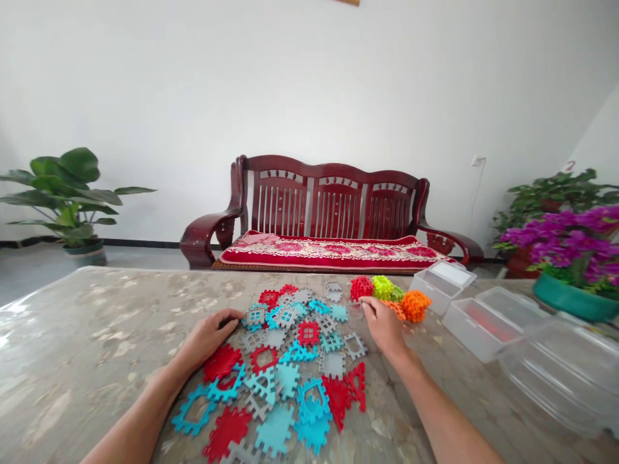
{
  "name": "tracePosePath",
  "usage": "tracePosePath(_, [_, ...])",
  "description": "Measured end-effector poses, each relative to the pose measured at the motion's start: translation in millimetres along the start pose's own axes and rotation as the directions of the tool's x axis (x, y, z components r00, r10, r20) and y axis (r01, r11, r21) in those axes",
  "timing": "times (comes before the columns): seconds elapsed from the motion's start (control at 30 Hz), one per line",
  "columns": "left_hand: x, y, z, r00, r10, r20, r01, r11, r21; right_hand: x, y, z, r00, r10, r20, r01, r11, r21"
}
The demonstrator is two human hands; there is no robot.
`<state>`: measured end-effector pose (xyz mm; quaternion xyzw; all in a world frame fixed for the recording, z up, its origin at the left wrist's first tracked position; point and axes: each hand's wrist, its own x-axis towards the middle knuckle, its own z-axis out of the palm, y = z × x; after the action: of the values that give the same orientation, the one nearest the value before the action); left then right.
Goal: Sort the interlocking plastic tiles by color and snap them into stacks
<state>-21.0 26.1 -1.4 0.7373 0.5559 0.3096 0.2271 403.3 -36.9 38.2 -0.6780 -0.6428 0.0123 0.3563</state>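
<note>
My left hand (213, 334) rests at the left edge of a heap of interlocking plastic building tiles. Its fingers stretch toward a grey window tile (255, 316), with the thumb a little apart. On the far right side of the heap, my right hand (384, 322) has thumb and forefinger pinched together. A small greyish, blurred thing shows at those fingertips, too unclear to name. Between the hands lie red tiles (308, 333), blue tiles (287, 379) and grey tiles (332, 365), many overlapping. Beyond the right fingertips sits a red knobbly cluster (362, 288).
Yellow-green (382, 285) and orange clusters (416, 305) sit past my right hand. Clear plastic boxes (478, 338) and a teal flower pot (575, 298) stand on the table's right side. A wooden bench (336, 206) is behind the table; a potted plant (80, 193) stands left.
</note>
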Motion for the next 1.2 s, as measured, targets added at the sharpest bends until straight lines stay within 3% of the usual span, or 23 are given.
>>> tracePosePath(0.1, [1, -3, 0, 1.0, 0.005, -0.006, -0.005, 1.0, 0.009, -3, 9, -6, 0.999, 0.036, -0.001, -0.036, 0.993, -0.115])
tracePosePath(0.2, [1, -4, 0, 1.0, 0.006, -0.009, -0.006, 1.0, 0.015, -10, 11, -9, 1.0, -0.029, 0.01, 0.031, 0.972, -0.233])
tracePosePath(0.37, [0, -4, 0, 1.0, 0.001, 0.0, -0.001, 1.0, 0.004, -21, 3, -9, 0.992, -0.107, 0.069, 0.121, 0.962, -0.245])
tracePosePath(0.53, [1, -4, 1, 1.0, -0.004, 0.01, 0.003, 1.0, 0.007, -24, 2, -6, 0.984, -0.089, 0.152, 0.128, 0.954, -0.271])
tracePosePath(0.8, [-1, 1, 0, 1.0, 0.009, -0.013, -0.009, 1.0, 0.003, -24, 4, -7, 0.984, -0.099, 0.147, 0.148, 0.916, -0.373])
tracePosePath(0.97, [0, 2, -1, 1.0, 0.017, -0.007, -0.017, 1.0, 0.02, -19, -10, 2, 0.983, -0.162, 0.083, 0.175, 0.966, -0.189])
tracePosePath(1.2, [-3, 8, -2, 1.0, 0.0, -0.005, 0.0, 1.0, 0.008, -1, -42, 21, 0.952, -0.185, 0.243, 0.208, 0.975, -0.072])
